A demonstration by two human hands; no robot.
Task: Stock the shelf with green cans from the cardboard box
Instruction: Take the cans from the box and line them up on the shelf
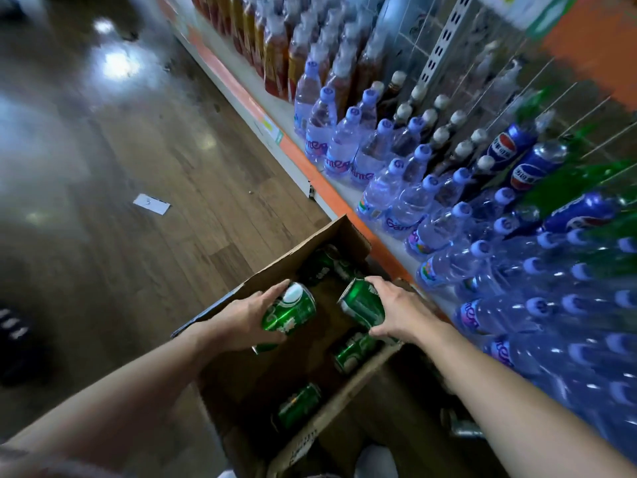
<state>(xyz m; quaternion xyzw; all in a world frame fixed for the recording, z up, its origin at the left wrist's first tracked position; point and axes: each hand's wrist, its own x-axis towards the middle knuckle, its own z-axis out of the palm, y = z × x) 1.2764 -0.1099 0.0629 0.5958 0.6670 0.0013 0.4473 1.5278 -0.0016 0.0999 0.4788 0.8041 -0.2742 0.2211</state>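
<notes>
Over the cardboard box [275,270], the left hand [241,322] and right hand [400,312] each have fingers clamped round a green can [289,313]. Judging by this, stocking is midway: loose cans [300,405] remain inside toward six o'clock, and the shelf [310,167] at two o'clock awaits them.

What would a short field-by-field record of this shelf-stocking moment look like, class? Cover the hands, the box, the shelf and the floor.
left hand: left hand grips a green can over the box
right hand: right hand grips another green can
box: open cardboard box on the floor, several green cans lying inside
shelf: water bottles with blue caps; blue Pepsi cans behind
floor: wood-look floor, a white paper slip
</notes>
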